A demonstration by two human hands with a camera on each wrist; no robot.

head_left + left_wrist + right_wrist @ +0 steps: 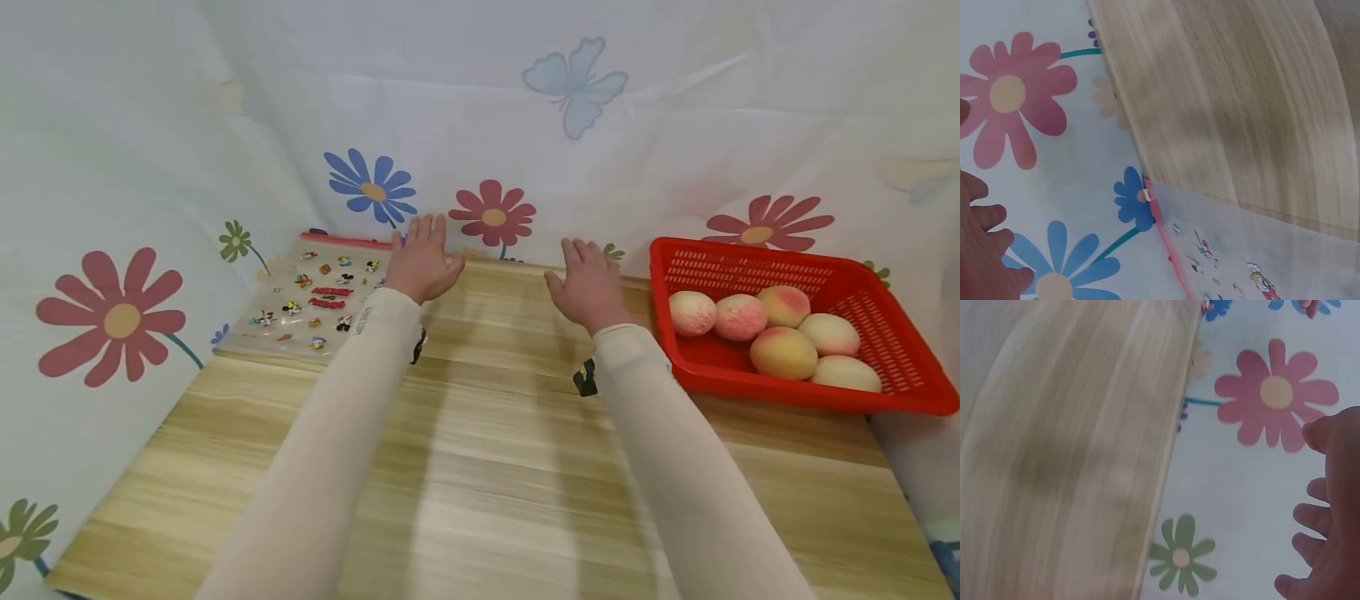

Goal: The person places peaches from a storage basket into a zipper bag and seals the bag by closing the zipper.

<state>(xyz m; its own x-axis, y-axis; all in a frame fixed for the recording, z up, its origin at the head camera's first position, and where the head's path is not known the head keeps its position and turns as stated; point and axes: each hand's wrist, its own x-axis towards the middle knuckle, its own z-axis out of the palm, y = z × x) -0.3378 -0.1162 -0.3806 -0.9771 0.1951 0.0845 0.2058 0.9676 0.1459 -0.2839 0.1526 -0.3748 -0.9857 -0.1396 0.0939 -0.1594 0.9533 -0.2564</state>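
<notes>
Clear plastic, printed with small cartoon stickers and edged by a red strip, makes up the sticker sheet [315, 296] lying flat at the tabletop's [480, 467] far-left corner, about ten o'clock from the person. Just beside its right edge hovers the left hand [420, 262], fingers straight and spread, palm down, grasping nothing; I cannot tell whether its little-finger side brushes the sheet. At about one o'clock the right hand [588, 287] is likewise released, fingers relaxed and apart, over bare wood and holding nothing. Both wrist views show fingertips against the flowered cloth and the wood edge, confirming empty palms. Further out, at two o'clock, a red basket [885, 400] sits on the tabletop's right side with six peaches [783, 352] inside, well apart from the sheet. A white cloth backdrop [570, 125] with flowers and a butterfly closes in the back and sides. As a judgement: the sheet is thin and slick, so a sweep of the left hand could slide it off the back edge or curl it against the cloth, and a careless right sleeve near the basket rim could tip it and set the peaches rolling.
</notes>
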